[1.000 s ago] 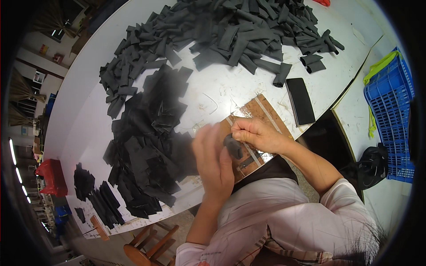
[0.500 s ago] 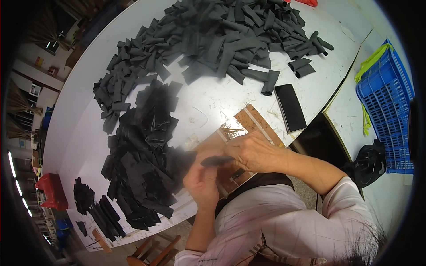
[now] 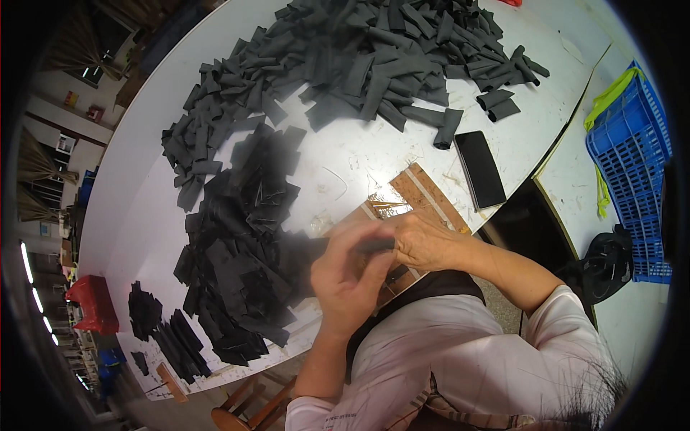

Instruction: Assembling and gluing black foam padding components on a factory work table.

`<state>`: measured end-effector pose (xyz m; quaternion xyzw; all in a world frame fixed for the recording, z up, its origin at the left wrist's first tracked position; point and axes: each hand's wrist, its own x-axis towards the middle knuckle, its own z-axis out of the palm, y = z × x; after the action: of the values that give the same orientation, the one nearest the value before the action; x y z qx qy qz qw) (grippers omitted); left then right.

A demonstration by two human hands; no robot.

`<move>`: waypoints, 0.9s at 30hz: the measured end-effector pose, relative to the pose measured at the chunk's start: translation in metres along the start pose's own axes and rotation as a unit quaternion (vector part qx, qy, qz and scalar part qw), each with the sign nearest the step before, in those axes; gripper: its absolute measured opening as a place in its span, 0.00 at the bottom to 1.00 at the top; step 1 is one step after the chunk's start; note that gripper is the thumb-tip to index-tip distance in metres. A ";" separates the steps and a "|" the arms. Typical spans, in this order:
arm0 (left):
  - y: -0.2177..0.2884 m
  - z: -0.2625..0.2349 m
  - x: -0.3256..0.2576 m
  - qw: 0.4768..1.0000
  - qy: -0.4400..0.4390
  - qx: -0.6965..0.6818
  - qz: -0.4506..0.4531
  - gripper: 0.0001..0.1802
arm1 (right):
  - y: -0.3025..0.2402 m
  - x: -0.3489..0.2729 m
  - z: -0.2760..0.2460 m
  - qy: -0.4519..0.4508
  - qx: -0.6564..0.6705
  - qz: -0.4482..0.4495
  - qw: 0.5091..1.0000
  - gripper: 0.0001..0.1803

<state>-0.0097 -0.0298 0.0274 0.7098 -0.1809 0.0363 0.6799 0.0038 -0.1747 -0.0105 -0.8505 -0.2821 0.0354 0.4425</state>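
Note:
Over a brown wooden board [image 3: 424,194] at the table's near edge, my hands meet around one small black fabric-like piece [image 3: 377,246]. My left hand [image 3: 348,276] curls its fingers and thumb about the left part of it. At its other end, my right hand [image 3: 428,243] is closed, with the fingertips partly hidden. Left of my hands lies a heap of flat black pieces [image 3: 241,266]. Farther off spreads a large pile of dark grey rolled or folded pieces [image 3: 366,65].
A black phone [image 3: 480,171] lies right of the board on the white table [image 3: 136,215]. At the far right stand a blue plastic basket [image 3: 629,172] and a black bag [image 3: 606,266]. A red bag [image 3: 93,305] sits at the left, near a small black stack [image 3: 180,345]. A wooden stool [image 3: 251,406] is below.
My left hand has turned and its fingers have closed round the black piece, which lay more exposed across them before. My right hand stays at the piece's right end. The whole view has shifted slightly.

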 end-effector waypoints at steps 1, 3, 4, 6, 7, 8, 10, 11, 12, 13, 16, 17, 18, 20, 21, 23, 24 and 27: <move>-0.001 -0.004 -0.001 0.999 -0.006 -0.038 0.027 0.08 | 0.001 0.000 0.000 0.037 0.010 -0.029 0.999 0.07; -0.001 -0.009 -0.004 0.996 -0.011 -0.077 0.052 0.08 | -0.003 0.003 -0.008 0.012 -0.022 -0.011 1.000 0.07; -0.001 -0.010 -0.005 0.985 0.029 -0.167 0.017 0.08 | -0.007 0.005 -0.013 -0.013 -0.054 0.007 0.998 0.07; 0.000 -0.015 -0.006 0.961 0.084 -0.262 -0.018 0.10 | -0.018 0.008 -0.021 -0.018 -0.086 -0.001 0.996 0.07; 0.001 -0.016 -0.006 0.961 0.086 -0.262 -0.019 0.10 | -0.022 0.010 -0.023 -0.023 -0.119 -0.009 0.993 0.08; 0.001 -0.016 -0.005 0.967 0.101 -0.234 0.007 0.10 | -0.023 0.010 -0.023 -0.024 -0.119 -0.007 0.993 0.08; 0.009 -0.011 -0.002 0.974 0.135 -0.179 0.020 0.11 | -0.025 0.010 -0.022 -0.016 -0.123 -0.029 0.992 0.09; 0.008 -0.012 0.000 0.974 0.136 -0.179 0.019 0.11 | -0.026 0.011 -0.022 -0.017 -0.122 -0.029 0.992 0.09; 0.007 -0.015 0.002 0.987 0.090 -0.127 0.044 0.10 | -0.025 0.012 -0.022 -0.013 -0.133 -0.037 0.990 0.10; 0.006 -0.018 0.005 0.994 0.043 -0.075 0.069 0.10 | -0.025 0.013 -0.022 -0.008 -0.145 -0.045 0.988 0.11; 0.000 -0.027 0.001 0.983 0.073 -0.157 0.065 0.09 | -0.033 0.015 -0.025 0.003 -0.145 -0.063 0.987 0.14; -0.002 -0.027 -0.001 0.958 0.118 -0.257 0.040 0.09 | -0.031 0.015 -0.024 0.002 -0.145 -0.063 0.987 0.14; -0.006 -0.029 -0.003 0.949 0.131 -0.285 0.028 0.07 | -0.027 0.014 -0.022 -0.007 -0.146 -0.055 0.988 0.14; -0.014 -0.025 -0.008 0.956 0.130 -0.263 0.001 0.08 | -0.018 0.011 -0.011 -0.017 -0.148 -0.046 0.988 0.15; -0.016 -0.022 -0.008 0.962 0.126 -0.242 -0.024 0.09 | -0.010 0.008 -0.001 0.008 -0.119 -0.044 0.992 0.15; -0.016 -0.022 -0.008 0.967 0.107 -0.232 -0.004 0.09 | -0.009 0.005 0.003 0.033 -0.087 -0.043 0.995 0.15; -0.015 -0.023 -0.007 0.971 0.108 -0.213 0.001 0.08 | -0.014 0.006 0.000 0.021 -0.086 -0.026 0.996 0.14; -0.012 -0.025 -0.007 0.975 0.112 -0.190 0.008 0.08 | -0.014 0.004 -0.001 0.046 -0.061 -0.049 0.996 0.13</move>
<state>-0.0077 -0.0041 0.0153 0.5574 -0.1129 0.0860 0.8180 0.0017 -0.1674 0.0019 -0.8616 -0.3046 -0.0433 0.4038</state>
